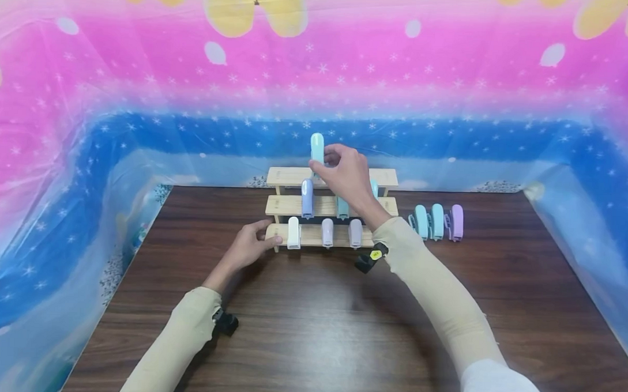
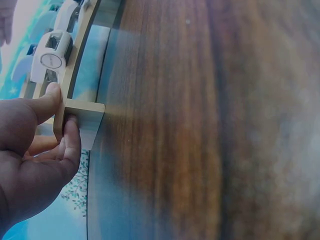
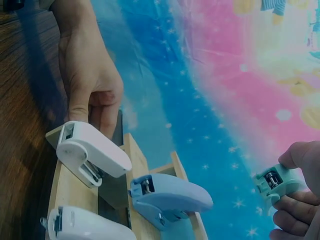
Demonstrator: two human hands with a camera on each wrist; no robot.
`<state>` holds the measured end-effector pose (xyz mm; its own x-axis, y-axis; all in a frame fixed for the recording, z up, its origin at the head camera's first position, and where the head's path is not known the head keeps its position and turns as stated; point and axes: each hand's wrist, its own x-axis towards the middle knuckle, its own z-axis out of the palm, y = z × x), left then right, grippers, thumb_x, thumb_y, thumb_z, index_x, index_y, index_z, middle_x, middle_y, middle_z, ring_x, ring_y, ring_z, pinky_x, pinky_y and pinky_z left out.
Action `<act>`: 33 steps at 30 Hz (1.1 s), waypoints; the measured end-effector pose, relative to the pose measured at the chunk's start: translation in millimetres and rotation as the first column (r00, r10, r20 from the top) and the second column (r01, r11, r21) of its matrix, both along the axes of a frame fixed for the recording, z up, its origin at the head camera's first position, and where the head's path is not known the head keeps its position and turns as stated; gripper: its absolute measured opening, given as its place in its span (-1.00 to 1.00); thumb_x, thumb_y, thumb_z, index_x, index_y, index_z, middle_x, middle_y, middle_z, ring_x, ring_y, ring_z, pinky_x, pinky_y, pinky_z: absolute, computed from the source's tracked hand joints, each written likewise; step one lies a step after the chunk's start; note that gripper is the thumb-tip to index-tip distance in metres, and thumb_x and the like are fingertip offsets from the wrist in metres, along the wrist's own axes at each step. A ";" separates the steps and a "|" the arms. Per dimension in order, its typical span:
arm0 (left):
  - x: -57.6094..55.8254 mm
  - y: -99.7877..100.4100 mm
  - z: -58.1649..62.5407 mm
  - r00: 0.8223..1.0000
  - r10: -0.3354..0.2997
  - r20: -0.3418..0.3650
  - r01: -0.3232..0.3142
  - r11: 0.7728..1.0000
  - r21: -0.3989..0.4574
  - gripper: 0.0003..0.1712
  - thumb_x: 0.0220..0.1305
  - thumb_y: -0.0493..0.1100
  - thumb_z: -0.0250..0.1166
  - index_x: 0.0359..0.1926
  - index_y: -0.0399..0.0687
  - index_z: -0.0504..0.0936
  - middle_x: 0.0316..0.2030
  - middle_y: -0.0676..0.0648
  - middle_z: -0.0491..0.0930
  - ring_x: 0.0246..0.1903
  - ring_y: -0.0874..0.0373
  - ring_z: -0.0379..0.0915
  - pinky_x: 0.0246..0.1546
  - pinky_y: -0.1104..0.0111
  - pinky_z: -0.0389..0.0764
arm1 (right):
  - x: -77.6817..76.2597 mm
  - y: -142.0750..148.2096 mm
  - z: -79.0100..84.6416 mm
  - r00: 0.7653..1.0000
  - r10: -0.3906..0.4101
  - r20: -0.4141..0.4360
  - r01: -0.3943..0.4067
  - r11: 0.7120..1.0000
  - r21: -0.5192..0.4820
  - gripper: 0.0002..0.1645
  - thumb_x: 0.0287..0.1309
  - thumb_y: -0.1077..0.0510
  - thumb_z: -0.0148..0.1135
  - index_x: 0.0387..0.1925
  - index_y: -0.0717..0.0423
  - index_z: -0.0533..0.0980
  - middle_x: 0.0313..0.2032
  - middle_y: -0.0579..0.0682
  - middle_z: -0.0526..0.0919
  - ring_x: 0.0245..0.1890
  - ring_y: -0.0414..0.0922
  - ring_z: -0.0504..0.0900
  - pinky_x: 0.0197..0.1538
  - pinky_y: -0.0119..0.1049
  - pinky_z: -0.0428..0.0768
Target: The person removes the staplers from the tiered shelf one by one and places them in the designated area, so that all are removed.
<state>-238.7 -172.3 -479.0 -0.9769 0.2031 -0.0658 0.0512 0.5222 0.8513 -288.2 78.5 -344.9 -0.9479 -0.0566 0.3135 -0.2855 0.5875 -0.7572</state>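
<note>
- The right hand (image 1: 348, 174) pinched a mint green stapler (image 1: 317, 147) between its thumb and fingers.
- That stapler was up at the top step of the wooden stand (image 1: 282, 205), near the middle of the step's long edge. I could not tell if it touched the wood.
- The left hand (image 1: 250, 245) gripped the left end of the bottom step, with its thumb on top and its fingers curled under.
- The stand was near the back edge of the table (image 1: 299, 334).
- On the bottom step, a white stapler (image 1: 293, 233) sat close to the left end. Next came a pale purple stapler (image 1: 327, 233), and then another pale one (image 1: 355, 233) nearer the right end.
- On the middle step were a blue stapler (image 1: 307, 198), left of the middle, and a green stapler (image 1: 342, 207) to its right.
- One more green stapler (image 1: 374, 189) was mostly hidden behind the right wrist.
- On the table, past the stand's right end, two green staplers (image 1: 436, 221) and a purple stapler (image 1: 457, 222) stood in a row, not far from the back edge.
- A pink and blue cloth (image 1: 318, 86) hung behind the table.
</note>
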 end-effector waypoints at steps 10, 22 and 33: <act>-1.2 0.5 -0.4 1.000 -0.001 0.005 0.001 1.000 0.001 -0.20 0.40 -0.11 0.36 0.47 -0.43 0.26 0.08 -0.38 0.64 0.03 -0.14 0.66 -0.13 0.23 0.70 | 8.8 21.9 1.8 1.000 -0.018 -0.023 0.018 1.000 -0.004 -0.40 0.19 -0.19 0.44 0.12 0.09 0.64 -0.13 0.00 0.77 -0.08 -0.11 0.70 0.02 -0.13 0.63; -0.3 0.0 0.0 1.000 -0.008 0.003 0.008 1.000 -0.023 -0.20 0.41 -0.09 0.36 0.48 -0.40 0.26 0.07 -0.35 0.66 0.02 -0.12 0.66 -0.14 0.22 0.69 | 18.5 50.4 1.9 0.999 -0.051 0.008 0.051 0.996 -0.074 -0.45 0.18 -0.12 0.46 0.11 0.07 0.64 -0.14 -0.02 0.77 -0.02 -0.05 0.68 0.09 -0.08 0.62; -0.8 1.0 0.2 1.000 -0.009 -0.001 0.009 0.999 -0.034 -0.21 0.41 -0.09 0.35 0.47 -0.41 0.26 0.07 -0.36 0.65 0.02 -0.12 0.65 -0.10 0.19 0.68 | 20.8 81.2 -1.8 0.995 -0.098 -0.030 0.095 0.990 -0.109 -0.42 0.16 -0.13 0.48 0.10 0.12 0.64 -0.16 0.03 0.76 -0.06 -0.02 0.69 0.06 -0.07 0.62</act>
